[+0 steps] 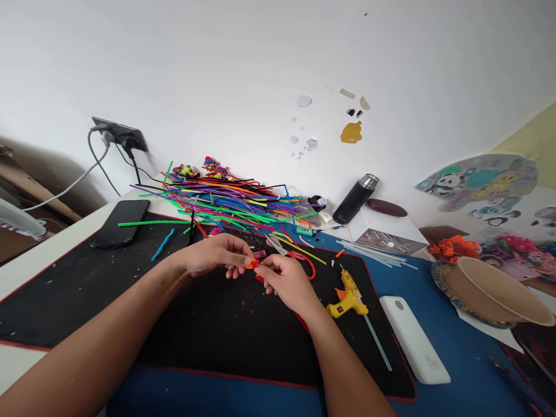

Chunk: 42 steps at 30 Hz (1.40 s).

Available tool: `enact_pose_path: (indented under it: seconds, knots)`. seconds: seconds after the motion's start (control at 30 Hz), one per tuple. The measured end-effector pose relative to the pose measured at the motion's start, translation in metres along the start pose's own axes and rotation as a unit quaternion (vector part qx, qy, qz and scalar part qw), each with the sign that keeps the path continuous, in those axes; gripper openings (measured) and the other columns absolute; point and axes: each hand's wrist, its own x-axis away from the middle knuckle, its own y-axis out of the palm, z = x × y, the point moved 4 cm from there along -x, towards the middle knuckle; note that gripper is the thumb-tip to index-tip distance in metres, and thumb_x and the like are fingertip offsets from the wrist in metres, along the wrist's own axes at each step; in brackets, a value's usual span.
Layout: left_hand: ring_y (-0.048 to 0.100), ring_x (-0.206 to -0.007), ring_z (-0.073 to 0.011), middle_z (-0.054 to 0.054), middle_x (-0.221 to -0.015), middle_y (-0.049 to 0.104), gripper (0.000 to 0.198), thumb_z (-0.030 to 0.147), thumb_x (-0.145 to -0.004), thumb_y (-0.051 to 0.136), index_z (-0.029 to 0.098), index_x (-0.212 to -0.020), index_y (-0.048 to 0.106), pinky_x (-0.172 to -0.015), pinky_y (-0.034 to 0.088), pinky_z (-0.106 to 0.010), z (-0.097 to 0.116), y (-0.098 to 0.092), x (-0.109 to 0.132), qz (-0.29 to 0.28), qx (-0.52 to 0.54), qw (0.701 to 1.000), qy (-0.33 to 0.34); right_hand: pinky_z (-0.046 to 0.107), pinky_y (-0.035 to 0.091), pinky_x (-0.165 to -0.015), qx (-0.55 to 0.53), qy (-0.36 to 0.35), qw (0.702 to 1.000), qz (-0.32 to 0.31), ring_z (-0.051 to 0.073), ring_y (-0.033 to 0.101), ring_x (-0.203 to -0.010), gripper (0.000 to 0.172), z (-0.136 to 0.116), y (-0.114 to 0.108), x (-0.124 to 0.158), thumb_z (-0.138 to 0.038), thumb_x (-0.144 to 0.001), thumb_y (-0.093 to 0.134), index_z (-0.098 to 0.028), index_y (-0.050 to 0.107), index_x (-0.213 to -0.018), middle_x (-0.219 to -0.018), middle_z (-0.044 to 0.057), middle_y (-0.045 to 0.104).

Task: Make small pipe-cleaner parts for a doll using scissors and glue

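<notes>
Left hand [217, 255] and right hand [287, 279] pinch a small orange-red piece [252, 264] over a black mat [208, 336], left of a glue gun [353, 300], seemingly mid-shaping; the next move likely calls for a steady pinch.

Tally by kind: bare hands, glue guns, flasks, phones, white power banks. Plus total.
Bare hands: 2 (left hand, right hand)
Yellow glue gun: 1
Black flask: 1
Black phone: 1
White power bank: 1
Total: 6

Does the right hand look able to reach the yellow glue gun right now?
Probably yes: the glue gun lies uncovered beside the right hand, which is, however, holding a small orange-red piece.
</notes>
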Motion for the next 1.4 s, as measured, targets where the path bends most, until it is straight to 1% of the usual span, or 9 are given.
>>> enact_pose_path:
  seconds: [0.1,0.2,0.37,0.5,0.77,0.9,1.1,1.27,1.4]
  knots:
    - [0.064,-0.062,-0.0148,-0.003,-0.069,0.069,0.03,0.045,-0.078,0.083,0.016,-0.08,0.077,-0.055,0.048,-0.022,-0.002,-0.001,-0.001,-0.017,-0.045,0.999,0.01,0.022,0.048,-0.054,0.035,-0.008,0.999,0.005,0.011,0.062,-0.055,0.015,0.0,-0.003,0.0,-0.032,-0.093,0.07,-0.02,0.069,-0.084,-0.069,-0.003,0.065]
    - [0.064,-0.059,-0.0146,-0.002,-0.068,0.069,0.026,0.043,-0.079,0.08,0.017,-0.08,0.076,-0.055,0.049,-0.022,-0.007,-0.001,-0.004,-0.031,-0.072,0.997,0.002,0.022,0.049,-0.056,0.073,-0.014,0.997,0.001,0.011,0.064,-0.056,0.011,0.002,-0.003,-0.001,-0.028,-0.093,0.07,-0.02,0.071,-0.087,-0.072,-0.002,0.068]
    - [0.062,-0.055,-0.0139,-0.001,-0.067,0.068,0.024,0.041,-0.08,0.077,0.017,-0.082,0.075,-0.055,0.049,-0.023,-0.009,0.0,-0.004,-0.027,-0.092,0.995,-0.017,0.022,0.049,-0.055,0.102,-0.02,0.995,0.002,0.012,0.066,-0.057,0.012,0.004,-0.004,-0.002,-0.03,-0.092,0.072,-0.02,0.071,-0.086,-0.073,-0.002,0.07]
    - [0.061,-0.053,-0.0135,-0.001,-0.065,0.067,0.023,0.04,-0.08,0.077,0.017,-0.08,0.075,-0.053,0.048,-0.023,-0.008,0.003,-0.003,-0.037,-0.104,0.994,-0.023,0.022,0.05,-0.055,0.105,-0.018,0.994,-0.006,0.012,0.067,-0.057,0.012,0.005,-0.004,-0.001,-0.031,-0.092,0.072,-0.02,0.072,-0.086,-0.075,-0.001,0.071]
    - [0.061,-0.053,-0.0145,0.001,-0.062,0.065,0.019,0.037,-0.079,0.076,0.019,-0.079,0.072,-0.053,0.048,-0.023,-0.016,0.008,-0.007,-0.045,-0.16,0.986,-0.031,0.02,0.047,-0.052,0.091,0.003,0.995,-0.034,0.011,0.064,-0.054,0.012,0.008,-0.004,-0.001,-0.029,-0.095,0.067,-0.02,0.071,-0.088,-0.068,-0.003,0.066]
    - [0.061,-0.053,-0.015,0.002,-0.061,0.064,0.018,0.037,-0.078,0.075,0.02,-0.079,0.072,-0.052,0.047,-0.024,-0.019,0.01,-0.008,-0.045,-0.17,0.984,-0.028,0.02,0.047,-0.053,0.1,-0.006,0.994,-0.036,0.011,0.064,-0.055,0.014,0.009,-0.002,0.0,-0.03,-0.096,0.066,-0.02,0.072,-0.088,-0.067,-0.003,0.066]
    - [0.06,-0.052,-0.0149,0.002,-0.06,0.064,0.018,0.037,-0.076,0.073,0.02,-0.071,0.069,-0.05,0.045,-0.023,-0.021,0.012,-0.011,-0.022,-0.19,0.981,-0.027,0.022,0.045,-0.052,0.131,-0.008,0.991,-0.027,0.011,0.061,-0.052,0.016,0.005,-0.001,0.001,-0.031,-0.098,0.064,-0.021,0.072,-0.087,-0.066,-0.003,0.067]
    - [0.06,-0.051,-0.0151,0.002,-0.058,0.062,0.021,0.038,-0.076,0.071,0.02,-0.068,0.064,-0.05,0.046,-0.024,-0.024,0.008,-0.015,0.029,-0.199,0.979,-0.021,0.023,0.044,-0.053,0.146,-0.016,0.989,-0.021,0.011,0.06,-0.051,0.02,0.002,-0.002,0.002,-0.033,-0.101,0.058,-0.022,0.074,-0.094,-0.066,-0.003,0.068]
    - [0.06,-0.049,-0.0147,0.003,-0.057,0.062,0.021,0.038,-0.076,0.071,0.02,-0.069,0.064,-0.049,0.045,-0.024,-0.025,0.005,-0.018,0.068,-0.201,0.977,-0.01,0.025,0.044,-0.057,0.176,-0.038,0.984,0.001,0.014,0.065,-0.056,0.021,-0.002,0.0,0.003,-0.031,-0.102,0.058,-0.024,0.077,-0.105,-0.069,-0.001,0.071]
